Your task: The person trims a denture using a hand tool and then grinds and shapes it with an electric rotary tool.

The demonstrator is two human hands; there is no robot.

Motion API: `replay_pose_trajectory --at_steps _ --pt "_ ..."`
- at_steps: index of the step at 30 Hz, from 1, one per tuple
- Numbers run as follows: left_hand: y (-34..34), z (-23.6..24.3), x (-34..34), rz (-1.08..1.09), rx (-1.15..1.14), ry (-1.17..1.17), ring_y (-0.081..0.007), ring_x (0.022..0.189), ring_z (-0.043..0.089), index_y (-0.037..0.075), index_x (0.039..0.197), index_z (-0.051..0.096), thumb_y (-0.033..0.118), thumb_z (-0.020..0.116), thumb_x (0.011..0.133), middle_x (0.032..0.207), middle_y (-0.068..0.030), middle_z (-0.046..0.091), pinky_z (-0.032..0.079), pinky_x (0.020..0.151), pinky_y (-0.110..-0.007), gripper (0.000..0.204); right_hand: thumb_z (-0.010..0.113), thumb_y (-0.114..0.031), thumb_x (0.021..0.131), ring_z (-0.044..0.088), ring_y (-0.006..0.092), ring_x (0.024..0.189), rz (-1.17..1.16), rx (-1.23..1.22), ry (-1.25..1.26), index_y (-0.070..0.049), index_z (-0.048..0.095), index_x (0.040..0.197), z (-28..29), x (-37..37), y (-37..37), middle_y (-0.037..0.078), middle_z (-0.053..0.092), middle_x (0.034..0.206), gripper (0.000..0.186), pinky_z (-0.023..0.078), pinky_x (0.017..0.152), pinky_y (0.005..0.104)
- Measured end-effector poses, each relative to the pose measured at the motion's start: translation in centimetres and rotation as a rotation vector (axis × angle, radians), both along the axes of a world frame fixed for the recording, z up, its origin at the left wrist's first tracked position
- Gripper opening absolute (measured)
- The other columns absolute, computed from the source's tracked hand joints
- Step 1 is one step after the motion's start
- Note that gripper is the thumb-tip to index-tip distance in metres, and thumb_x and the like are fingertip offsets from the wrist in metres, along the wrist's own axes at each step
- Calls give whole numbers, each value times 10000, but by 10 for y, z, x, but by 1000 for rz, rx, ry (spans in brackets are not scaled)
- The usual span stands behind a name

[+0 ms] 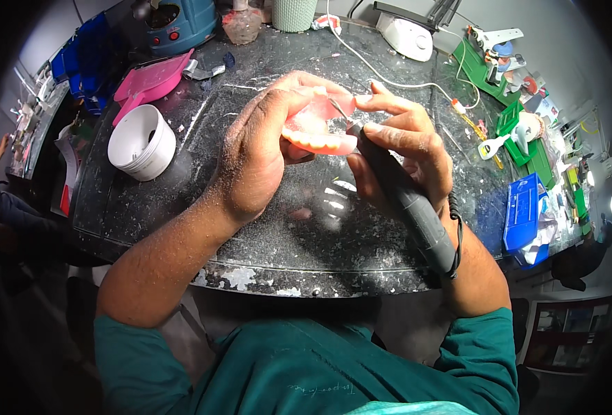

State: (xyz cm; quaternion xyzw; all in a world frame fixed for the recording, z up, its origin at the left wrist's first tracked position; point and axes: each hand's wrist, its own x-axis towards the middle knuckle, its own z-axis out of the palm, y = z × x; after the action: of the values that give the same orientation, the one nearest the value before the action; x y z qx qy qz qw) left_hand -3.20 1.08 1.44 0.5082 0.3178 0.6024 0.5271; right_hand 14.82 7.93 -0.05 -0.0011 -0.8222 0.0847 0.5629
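A pink denture (318,142) with a row of pale teeth is held up over the dark bench by my left hand (259,142), whose fingers are closed round its left side. Fine dust coats that hand and forearm. My right hand (416,142) grips a black rotary handpiece (406,197), a cord coiling from its lower end past my wrist. The handpiece's thin metal bur points up and left at the denture's inner side; whether it touches the pink surface I cannot tell.
A white tub (142,143) and a pink dustpan (155,77) stand at left. Behind are a blue machine (181,28), a glass burner bottle (242,26) and a white control box (406,36) with a cable. Green bins (482,72) and a blue bin (522,211) line the right.
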Motion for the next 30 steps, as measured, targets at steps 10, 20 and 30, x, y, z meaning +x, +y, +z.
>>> replay_pose_trajectory --at_steps 10,20,30 --pt "1 -2 -1 -40 8 -39 -151 1089 568 -24 1146 565 307 390 976 1115 -110 587 516 866 -266 412 776 27 718 673 301 1016 -12 -15 -12 -71 609 1020 -1 1 -1 81 654 863 358 432 1030 565" --pt "2 -4 4 -21 237 142 -208 1053 630 -29 1312 438 265 432 1043 1219 -152 574 502 961 -324 398 726 2 810 657 313 1067 42 -83 66 -8 479 1114 -1 5 -1 210 660 1040 392 450 1021 539" --pt "-1 -4 3 -66 172 169 -194 1133 603 -39 1318 439 254 410 1040 1235 -158 571 469 985 -309 405 775 20 746 667 298 1068 -36 9 32 -51 536 1095 -1 4 4 161 686 1007 429 440 1025 550"
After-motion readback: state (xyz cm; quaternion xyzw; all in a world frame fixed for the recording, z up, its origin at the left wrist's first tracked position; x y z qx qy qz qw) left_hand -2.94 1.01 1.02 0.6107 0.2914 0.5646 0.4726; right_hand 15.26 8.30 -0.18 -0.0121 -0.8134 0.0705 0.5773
